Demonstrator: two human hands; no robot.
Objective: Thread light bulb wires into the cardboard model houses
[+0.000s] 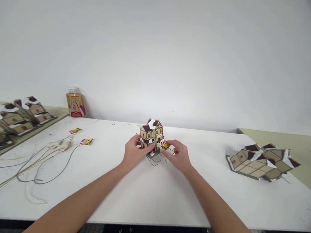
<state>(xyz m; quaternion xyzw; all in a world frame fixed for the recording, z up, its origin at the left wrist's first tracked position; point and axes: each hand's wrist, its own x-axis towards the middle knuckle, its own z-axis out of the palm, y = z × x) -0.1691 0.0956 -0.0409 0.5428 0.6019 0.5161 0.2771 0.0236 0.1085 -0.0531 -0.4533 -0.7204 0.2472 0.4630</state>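
A small model house (pixel 151 130) with a snowy brown roof stands upright on a dark base in the middle of the white table. My left hand (pixel 136 152) is closed around its left side, thumb across the front. In my right hand (pixel 178 155), thumb and fingers pinch a tiny market stall (pixel 163 144) with a red-and-white striped awning and a yellow body. The stall is up against the house's front right; whether it touches the wall I cannot tell. Thin dark wires stick out below the house and stall.
Two more striped stalls (pixel 86 141) lie on the left, with grey wires and thin sticks (pixel 25 168). Behind them stands a bottle of amber liquid (pixel 76 103). Several model houses (pixel 32 110) line the left board; others (pixel 262 162) sit at the right edge.
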